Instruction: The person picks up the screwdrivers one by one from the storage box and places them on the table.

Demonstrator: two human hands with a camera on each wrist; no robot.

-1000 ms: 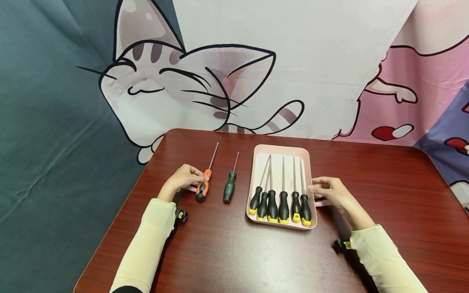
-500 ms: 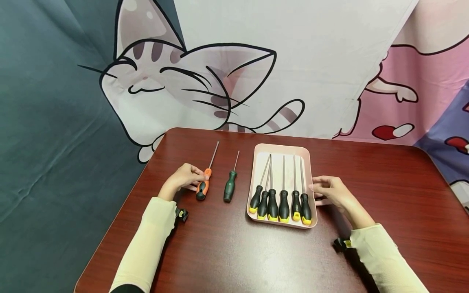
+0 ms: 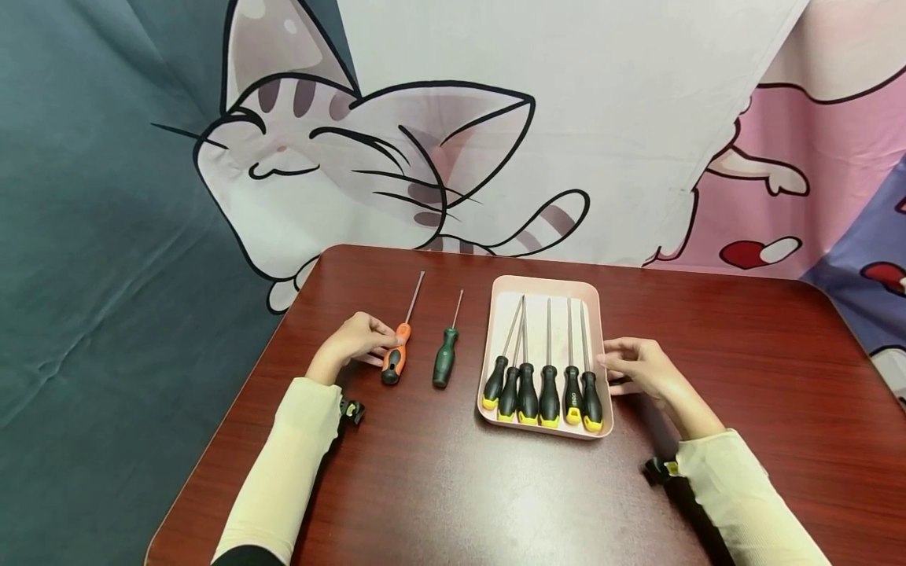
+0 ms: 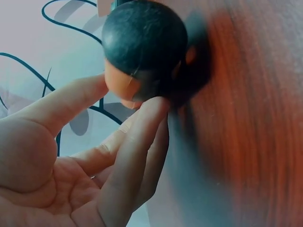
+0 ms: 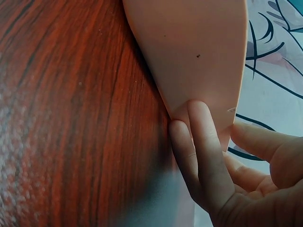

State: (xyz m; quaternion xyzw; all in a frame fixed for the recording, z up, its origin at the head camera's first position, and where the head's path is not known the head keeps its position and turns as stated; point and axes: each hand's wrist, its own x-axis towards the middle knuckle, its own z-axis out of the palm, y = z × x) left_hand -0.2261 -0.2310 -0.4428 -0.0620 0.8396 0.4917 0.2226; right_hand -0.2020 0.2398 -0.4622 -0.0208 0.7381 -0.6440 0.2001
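- Glossy red-brown wood-grain counter (image 3: 425, 487); cartoon-cat cloth backdrop (image 3: 616, 157).
- Six black-and-yellow-handled steel screwdrivers (image 3: 549, 397) lie inside the shallow pale-pink tray (image 3: 545, 284); seemingly left over, outside it: a dark-green-handled screwdriver (image 3: 444, 358) and an orange-and-black-handled screwdriver (image 3: 394, 363).
- Left hand (image 3: 357, 339) pinches the latter's handle; right hand (image 3: 640, 368) grips the tray's smooth side.

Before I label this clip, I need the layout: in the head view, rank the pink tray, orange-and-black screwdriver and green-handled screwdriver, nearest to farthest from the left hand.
1. Orange-and-black screwdriver: handle pinched by the left hand.
2. Green-handled screwdriver: next to the right.
3. Pink tray: farthest right.
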